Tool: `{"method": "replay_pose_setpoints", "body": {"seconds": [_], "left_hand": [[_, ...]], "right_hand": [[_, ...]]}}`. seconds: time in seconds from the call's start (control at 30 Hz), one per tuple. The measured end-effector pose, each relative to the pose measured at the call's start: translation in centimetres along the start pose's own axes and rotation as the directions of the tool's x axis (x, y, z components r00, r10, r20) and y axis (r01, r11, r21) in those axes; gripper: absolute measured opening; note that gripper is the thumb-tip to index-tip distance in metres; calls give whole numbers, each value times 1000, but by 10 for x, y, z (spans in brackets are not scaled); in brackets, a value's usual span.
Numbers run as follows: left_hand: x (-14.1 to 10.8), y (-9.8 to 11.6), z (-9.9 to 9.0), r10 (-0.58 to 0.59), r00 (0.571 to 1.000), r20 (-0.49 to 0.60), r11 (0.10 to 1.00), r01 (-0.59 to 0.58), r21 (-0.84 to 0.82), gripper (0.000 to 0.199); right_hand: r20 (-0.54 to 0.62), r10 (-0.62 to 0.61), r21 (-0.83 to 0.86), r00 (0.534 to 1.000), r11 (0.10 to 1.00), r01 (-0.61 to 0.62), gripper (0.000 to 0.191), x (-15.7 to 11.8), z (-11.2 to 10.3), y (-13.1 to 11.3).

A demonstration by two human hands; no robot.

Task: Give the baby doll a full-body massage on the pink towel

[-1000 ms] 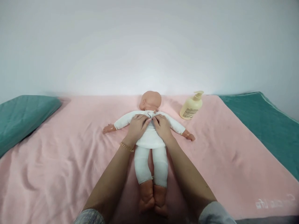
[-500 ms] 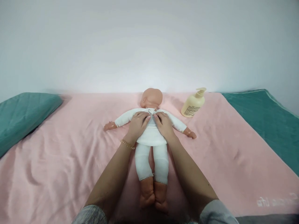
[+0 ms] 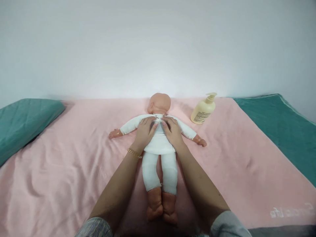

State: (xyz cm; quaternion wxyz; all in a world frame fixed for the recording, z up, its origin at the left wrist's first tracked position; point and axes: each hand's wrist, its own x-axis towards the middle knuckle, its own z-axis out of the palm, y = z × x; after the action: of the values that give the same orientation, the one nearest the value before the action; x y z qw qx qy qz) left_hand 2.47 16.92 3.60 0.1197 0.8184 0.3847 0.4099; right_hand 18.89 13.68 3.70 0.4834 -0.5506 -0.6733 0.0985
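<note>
A baby doll in a white cloth body lies face down, its head away from me and its arms spread out to the sides. My left hand rests on the left of its upper back, fingers stretched out. On the right of the upper back lies my right hand, also with extended fingers. Both thumbs point inward, close to each other near the doll's spine, below a small dark thread at the neck. Neither hand grips anything. The doll's face is hidden.
A cream pump bottle stands right of the doll's head. Under the doll spreads a wrinkled pink blanket. A green pillow lies at the left, and green cloth shows at the right. Behind is a pale wall.
Both hands stay on the doll's upper back, with at most a slight shift of the fingers. The whole view has moved a little.
</note>
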Motion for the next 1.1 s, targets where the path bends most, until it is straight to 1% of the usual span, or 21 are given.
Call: {"method": "replay_pose_setpoints", "body": {"seconds": [0.1,0.27,0.4,0.53,0.73,1.0,1.1], "left_hand": [[-1,-1,2,-5,1000,-15,1000,5,12,38],[-1,-1,3,-16,1000,27,999,15,38,38],[0,1,2,-60,997,52,997,58,50,36],[0,3,2,-71,996,50,997,69,43,36],[-2,3,4,-103,995,4,995,103,-5,45],[-2,3,3,-128,990,53,991,129,-16,43],[-2,4,2,-138,989,52,988,141,-63,44]], "right_hand": [[32,-3,-2,999,1000,3,32,1,1,1],[93,23,-40,995,999,-19,36,3,1,2],[125,55,-66,991,997,-47,34,4,1,1],[117,48,-60,992,997,-41,34,3,1,2],[94,18,-53,995,999,-13,37,2,3,4],[129,28,-73,991,997,-19,38,2,4,8],[113,25,-37,993,999,-21,38,2,4,8]]}}
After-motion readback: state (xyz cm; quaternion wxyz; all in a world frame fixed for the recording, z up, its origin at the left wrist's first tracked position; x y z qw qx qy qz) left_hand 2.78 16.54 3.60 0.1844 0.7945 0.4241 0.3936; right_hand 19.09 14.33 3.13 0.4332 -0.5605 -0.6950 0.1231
